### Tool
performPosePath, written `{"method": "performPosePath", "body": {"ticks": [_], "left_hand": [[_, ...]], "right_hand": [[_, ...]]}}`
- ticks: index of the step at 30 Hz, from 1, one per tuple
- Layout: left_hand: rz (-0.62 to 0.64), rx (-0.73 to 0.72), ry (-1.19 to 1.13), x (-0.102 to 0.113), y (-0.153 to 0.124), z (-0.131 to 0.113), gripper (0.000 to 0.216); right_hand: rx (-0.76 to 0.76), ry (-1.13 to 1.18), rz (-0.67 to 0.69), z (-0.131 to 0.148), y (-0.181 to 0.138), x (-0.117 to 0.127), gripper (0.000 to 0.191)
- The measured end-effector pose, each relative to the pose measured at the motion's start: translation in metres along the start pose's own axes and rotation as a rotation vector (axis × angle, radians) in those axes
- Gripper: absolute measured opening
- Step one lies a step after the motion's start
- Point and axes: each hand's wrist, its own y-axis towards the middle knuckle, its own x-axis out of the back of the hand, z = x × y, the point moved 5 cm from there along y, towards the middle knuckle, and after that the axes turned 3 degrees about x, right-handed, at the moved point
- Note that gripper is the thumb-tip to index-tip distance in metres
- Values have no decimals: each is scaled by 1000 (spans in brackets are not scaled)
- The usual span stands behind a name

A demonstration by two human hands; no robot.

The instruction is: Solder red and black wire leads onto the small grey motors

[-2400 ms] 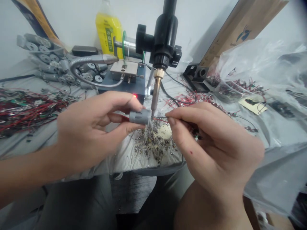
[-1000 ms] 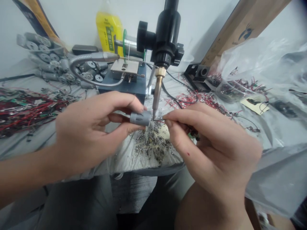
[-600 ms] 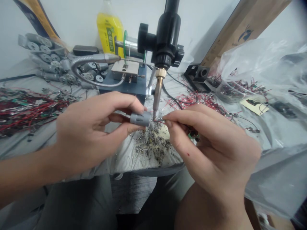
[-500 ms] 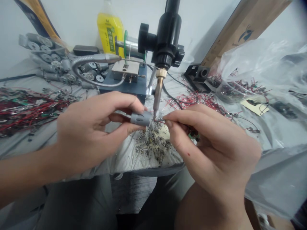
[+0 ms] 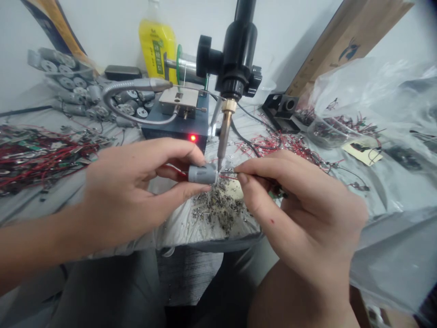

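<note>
Between thumb and fingers, my left hand (image 5: pixel 136 177) grips a small grey cylindrical motor (image 5: pixel 202 174) lying sideways, its end facing right. My right hand (image 5: pixel 293 205) pinches a thin dark wire (image 5: pixel 228 172) that reaches to the motor's right end. Part of a green circuit board (image 5: pixel 276 193) shows under the right-hand fingers; the rest is hidden. From above, the tip of a soldering iron (image 5: pixel 224 136) points down at the place where wire and motor end meet. Whether the tip touches them I cannot tell.
A solder feeder (image 5: pixel 179 102) with a lit red light and a solder spool (image 5: pixel 187 64) stands behind my hands. Piled motors (image 5: pixel 78 91) and red-wired boards (image 5: pixel 44 155) lie left. Solder scraps (image 5: pixel 221 209) cover the front edge. A plastic tub (image 5: pixel 329 132) of wired parts sits right.
The red light on the feeder has come on. My left hand and the motor have shifted slightly right and down; the motor's end sits closer under the iron. My right hand has hardly moved.
</note>
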Motion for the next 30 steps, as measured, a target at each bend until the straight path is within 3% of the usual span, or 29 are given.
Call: {"method": "performPosePath", "body": {"ticks": [8,18,24,30], "left_hand": [[-16,-109,140,7,2,-7,15],[23,-86,80,4,-1,-3,18],[51,-154,118,4,1,-9,14],[3,-101,88,3,8,-6,10]], "right_hand": [[-1,-70,-28,-4,2,1,15],[3,-26,3,-2,0,0,14],[-2,-31,1,-5,1,-1,15],[8,-28,35,-2,2,-3,14]]}}
